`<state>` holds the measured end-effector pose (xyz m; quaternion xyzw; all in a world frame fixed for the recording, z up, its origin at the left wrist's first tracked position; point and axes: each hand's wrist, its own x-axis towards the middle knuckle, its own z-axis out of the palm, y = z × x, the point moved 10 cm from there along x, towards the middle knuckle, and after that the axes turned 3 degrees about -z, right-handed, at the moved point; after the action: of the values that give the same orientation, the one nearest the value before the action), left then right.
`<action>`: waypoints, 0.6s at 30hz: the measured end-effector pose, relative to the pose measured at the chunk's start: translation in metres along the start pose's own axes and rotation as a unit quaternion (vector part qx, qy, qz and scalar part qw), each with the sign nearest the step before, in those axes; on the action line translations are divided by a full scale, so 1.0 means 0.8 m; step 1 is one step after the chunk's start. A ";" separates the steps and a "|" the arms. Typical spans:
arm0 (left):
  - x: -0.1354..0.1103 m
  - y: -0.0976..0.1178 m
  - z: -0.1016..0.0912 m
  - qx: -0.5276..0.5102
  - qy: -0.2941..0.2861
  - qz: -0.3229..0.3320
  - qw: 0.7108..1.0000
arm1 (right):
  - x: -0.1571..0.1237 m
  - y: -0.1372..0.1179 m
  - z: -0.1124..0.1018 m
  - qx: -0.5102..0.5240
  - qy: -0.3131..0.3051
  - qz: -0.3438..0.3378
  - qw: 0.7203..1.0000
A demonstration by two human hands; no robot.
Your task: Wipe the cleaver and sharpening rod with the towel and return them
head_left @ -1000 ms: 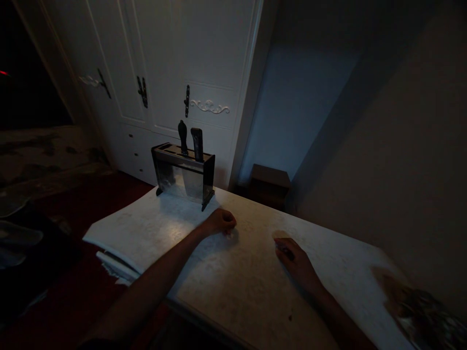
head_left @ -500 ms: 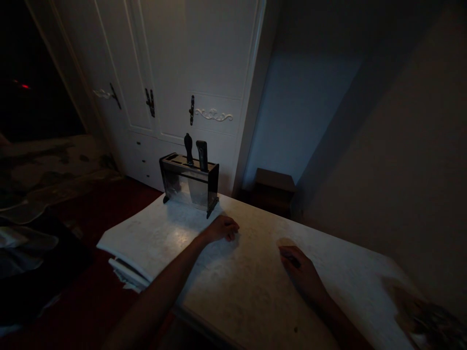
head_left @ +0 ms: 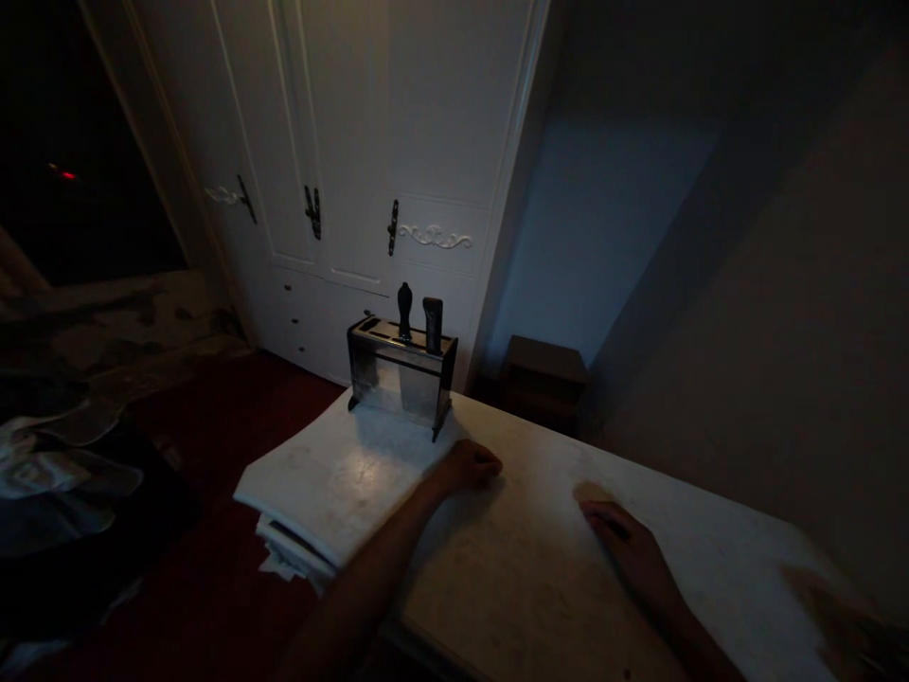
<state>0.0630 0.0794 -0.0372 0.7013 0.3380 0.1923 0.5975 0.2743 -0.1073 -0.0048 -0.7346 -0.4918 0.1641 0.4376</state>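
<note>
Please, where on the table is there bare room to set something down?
On the tabletop, bare patches show between the left hand and the right hand, and between the knife block and left forearm. It is crowded where the left hand sits near the knife block.

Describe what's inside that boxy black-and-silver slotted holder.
A rounded black handle and a blockier black one rise from the holder; anything below can't be made out behind its front.

Two knife handles (head_left: 434, 325) stand in the knife block (head_left: 418, 390) on the table (head_left: 511, 568); behind the block is a wardrobe (head_left: 454, 142), behind-right a low cabinet (head_left: 546, 358), front-right the left hand (head_left: 467, 466).
</note>
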 end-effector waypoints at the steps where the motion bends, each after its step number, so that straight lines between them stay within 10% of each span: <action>1: -0.001 0.003 0.000 0.015 0.001 0.011 1.000 | 0.000 0.002 -0.002 -0.003 0.009 0.008 1.000; 18: -0.016 0.039 0.004 0.150 0.053 0.082 0.984 | 0.000 0.009 -0.014 -0.048 0.090 0.025 0.995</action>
<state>0.0636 0.0660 -0.0061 0.7972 0.3356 0.2243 0.4489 0.2857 -0.1138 -0.0041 -0.7787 -0.4391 0.0850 0.4399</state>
